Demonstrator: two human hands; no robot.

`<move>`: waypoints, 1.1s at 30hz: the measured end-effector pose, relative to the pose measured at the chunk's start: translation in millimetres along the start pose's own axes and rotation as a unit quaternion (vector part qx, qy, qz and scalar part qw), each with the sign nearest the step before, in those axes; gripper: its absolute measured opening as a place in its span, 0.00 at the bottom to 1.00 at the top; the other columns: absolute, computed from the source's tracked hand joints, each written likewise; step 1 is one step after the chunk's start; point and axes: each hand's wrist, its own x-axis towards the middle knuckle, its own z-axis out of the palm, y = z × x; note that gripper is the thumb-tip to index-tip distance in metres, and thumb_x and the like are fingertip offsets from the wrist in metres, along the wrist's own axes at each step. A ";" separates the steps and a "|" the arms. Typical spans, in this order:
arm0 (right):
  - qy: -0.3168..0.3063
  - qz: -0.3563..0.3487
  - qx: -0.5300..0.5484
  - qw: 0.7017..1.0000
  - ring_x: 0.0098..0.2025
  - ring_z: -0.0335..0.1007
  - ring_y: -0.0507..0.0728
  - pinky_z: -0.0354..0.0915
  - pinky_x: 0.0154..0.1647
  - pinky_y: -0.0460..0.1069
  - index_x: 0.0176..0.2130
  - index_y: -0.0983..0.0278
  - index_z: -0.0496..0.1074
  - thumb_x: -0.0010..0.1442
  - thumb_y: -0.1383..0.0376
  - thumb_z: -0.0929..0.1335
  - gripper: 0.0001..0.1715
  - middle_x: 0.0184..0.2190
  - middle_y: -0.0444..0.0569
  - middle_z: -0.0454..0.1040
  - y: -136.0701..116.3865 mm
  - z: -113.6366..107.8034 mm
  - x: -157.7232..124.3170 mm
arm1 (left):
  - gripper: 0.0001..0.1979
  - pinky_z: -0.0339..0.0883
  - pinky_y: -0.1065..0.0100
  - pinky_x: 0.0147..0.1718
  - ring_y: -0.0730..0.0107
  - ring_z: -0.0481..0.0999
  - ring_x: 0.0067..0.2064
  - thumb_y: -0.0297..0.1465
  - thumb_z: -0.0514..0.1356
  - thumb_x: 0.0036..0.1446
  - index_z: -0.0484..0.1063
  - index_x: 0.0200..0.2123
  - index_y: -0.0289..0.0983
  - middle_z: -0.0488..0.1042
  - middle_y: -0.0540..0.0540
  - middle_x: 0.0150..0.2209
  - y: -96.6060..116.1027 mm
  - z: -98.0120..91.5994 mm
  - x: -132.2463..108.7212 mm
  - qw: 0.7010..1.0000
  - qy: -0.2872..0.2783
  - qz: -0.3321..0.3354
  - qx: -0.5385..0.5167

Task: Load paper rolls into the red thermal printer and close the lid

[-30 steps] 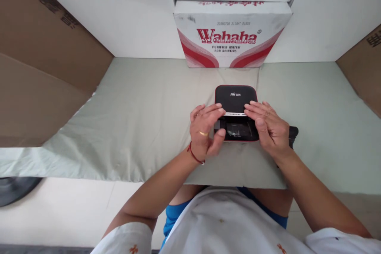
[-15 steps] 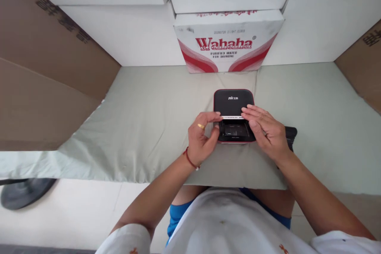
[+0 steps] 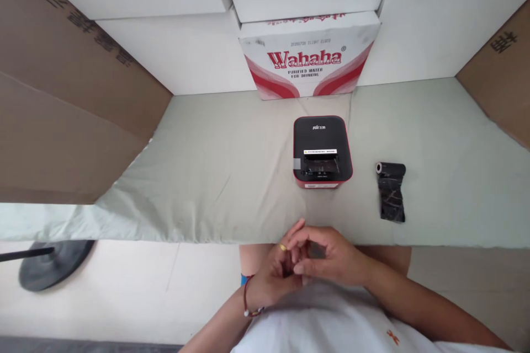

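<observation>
A small black label printer with red sides (image 3: pixel 322 140) stands on the cloth-covered table, its lid down. A white strip label (image 3: pixel 320 151) crosses its top, above a dark slot. Below it, at the table's front edge, my hands meet over my lap. My left hand (image 3: pixel 279 273), with a ring and a red bracelet, has its fingers loosely stretched out. My right hand (image 3: pixel 335 256) rests its bent fingers against the left fingers, the thumb held apart. No object shows in either. To the printer's right lies a black roll with a loose shiny end (image 3: pixel 391 190).
Behind the printer a Wahaha water carton (image 3: pixel 310 63) stands against stacked white boxes (image 3: pixel 174 55). Brown cartons flank the table at left (image 3: pixel 62 105) and right (image 3: pixel 503 77). A round black base (image 3: pixel 56 265) is on the floor at left.
Both hands have let go of the printer and drawn back towards my body, where they now touch. The printer's lid now sits flat, and the black roll is fully in sight.
</observation>
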 end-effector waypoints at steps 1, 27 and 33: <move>0.022 0.032 0.037 0.999 0.31 0.74 0.50 0.72 0.33 0.48 0.44 0.59 0.73 0.65 0.44 0.78 0.25 0.34 0.40 0.76 4.6 5.0 3.1 | 0.58 0.65 0.74 0.32 0.77 0.69 0.30 0.44 0.76 0.60 0.45 0.82 0.55 0.71 0.53 0.34 -1.2 0.6 -1.3 1.000 0.010 -0.002 -0.016; 0.007 0.002 -0.061 0.998 0.46 0.77 0.56 0.72 0.53 0.53 0.40 0.60 0.81 0.65 0.52 0.78 0.14 0.43 0.47 0.80 -21.4 8.8 24.2 | 0.37 0.72 0.71 0.31 0.71 0.79 0.32 0.29 0.62 0.69 0.60 0.78 0.52 0.79 0.51 0.39 46.8 -16.0 -3.0 0.751 0.189 0.226 0.591; 0.313 -0.226 -0.296 0.874 0.45 0.80 0.59 0.75 0.50 0.56 0.42 0.57 0.80 0.76 0.60 0.70 0.09 0.42 0.49 0.83 -73.1 -34.5 10.1 | 0.13 0.73 0.66 0.42 0.65 0.81 0.45 0.39 0.63 0.72 0.80 0.54 0.42 0.81 0.45 0.44 84.5 -37.7 69.7 0.872 0.321 0.208 0.307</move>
